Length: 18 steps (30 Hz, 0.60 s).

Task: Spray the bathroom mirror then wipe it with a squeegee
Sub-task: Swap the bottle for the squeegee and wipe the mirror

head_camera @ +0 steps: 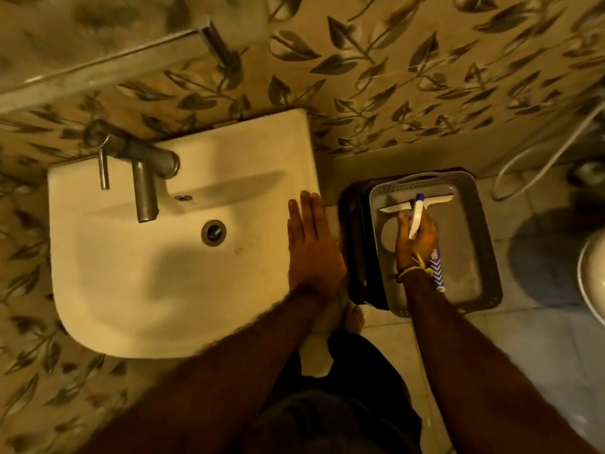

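- Right hand (415, 239) over grey basket (491, 257), fingers clenched round spray bottle (417, 217).
- Squeegee (397, 208) lying in basket beneath bottle.
- Left hand (311, 244) flat on sink (163, 257) rim, fingers released, straight.

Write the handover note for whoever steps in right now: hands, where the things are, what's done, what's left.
Left hand: flat, fingers straight, resting on the sink rim.
Right hand: gripping the spray bottle over the grey basket.
Squeegee: lying in the basket, untouched.
Mirror: only its lower edge shows, upper left; cannot tell if it is wet.
Done: bottle in hand.
Left: spray the mirror, then squeegee it.
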Available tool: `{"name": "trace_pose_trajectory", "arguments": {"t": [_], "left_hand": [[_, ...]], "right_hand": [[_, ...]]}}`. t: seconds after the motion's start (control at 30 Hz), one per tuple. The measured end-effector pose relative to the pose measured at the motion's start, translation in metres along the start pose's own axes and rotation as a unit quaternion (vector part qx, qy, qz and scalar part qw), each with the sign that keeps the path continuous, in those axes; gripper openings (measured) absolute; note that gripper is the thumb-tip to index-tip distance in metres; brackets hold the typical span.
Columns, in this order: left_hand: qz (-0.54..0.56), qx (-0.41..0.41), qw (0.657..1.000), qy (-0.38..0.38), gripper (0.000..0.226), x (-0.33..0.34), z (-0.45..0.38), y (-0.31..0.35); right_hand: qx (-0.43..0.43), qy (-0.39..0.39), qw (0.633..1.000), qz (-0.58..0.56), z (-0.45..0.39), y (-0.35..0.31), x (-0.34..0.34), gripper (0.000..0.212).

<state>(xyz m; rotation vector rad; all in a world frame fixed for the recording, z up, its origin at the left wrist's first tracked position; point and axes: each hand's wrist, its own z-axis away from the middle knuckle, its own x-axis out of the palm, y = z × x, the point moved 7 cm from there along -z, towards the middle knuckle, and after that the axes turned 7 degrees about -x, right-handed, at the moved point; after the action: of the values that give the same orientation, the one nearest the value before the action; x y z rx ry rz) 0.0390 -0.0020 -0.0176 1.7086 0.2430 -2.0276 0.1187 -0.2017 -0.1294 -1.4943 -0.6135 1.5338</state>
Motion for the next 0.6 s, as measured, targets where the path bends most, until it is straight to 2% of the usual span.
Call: {"name": "trace_pose_trajectory", "arguments": {"t": [0.17, 0.3, 0.37, 0.5, 0.53, 0.6], "left_hand": [[0.017, 0.005, 1.0, -0.006, 0.098, -0.002, 0.001, 0.001], [0.03, 0.009, 0.999, -0.02, 0.098, -0.001, 0.001, 0.0], [0.034, 0.013, 0.999, -0.019, 0.101, -0.001, 0.002, -0.001], [0.051, 0.004, 0.998, -0.023, 0.099, -0.003, 0.003, -0.002], [0.053, -0.001, 0.998, -0.024, 0.097, -0.003, 0.003, -0.003], [0.056, -0.008, 0.998, -0.024, 0.095, -0.008, 0.005, -0.001]], "right_hand": [[0.01, -0.033, 0.999, 0.031, 0.011, 0.004, -0.011, 0.053], [0.026, -0.038, 0.999, -0.005, 0.022, 0.005, -0.022, 0.063], [0.028, -0.022, 0.999, -0.021, 0.029, 0.007, -0.03, 0.059], [0.066, 0.084, 0.994, -0.02, 0.035, 0.031, -0.056, 0.035], [0.093, 0.082, 0.992, -0.002, 0.032, 0.04, -0.059, 0.035], [0.135, 0.027, 0.99, 0.035, 0.019, 0.057, -0.058, 0.039]]}}
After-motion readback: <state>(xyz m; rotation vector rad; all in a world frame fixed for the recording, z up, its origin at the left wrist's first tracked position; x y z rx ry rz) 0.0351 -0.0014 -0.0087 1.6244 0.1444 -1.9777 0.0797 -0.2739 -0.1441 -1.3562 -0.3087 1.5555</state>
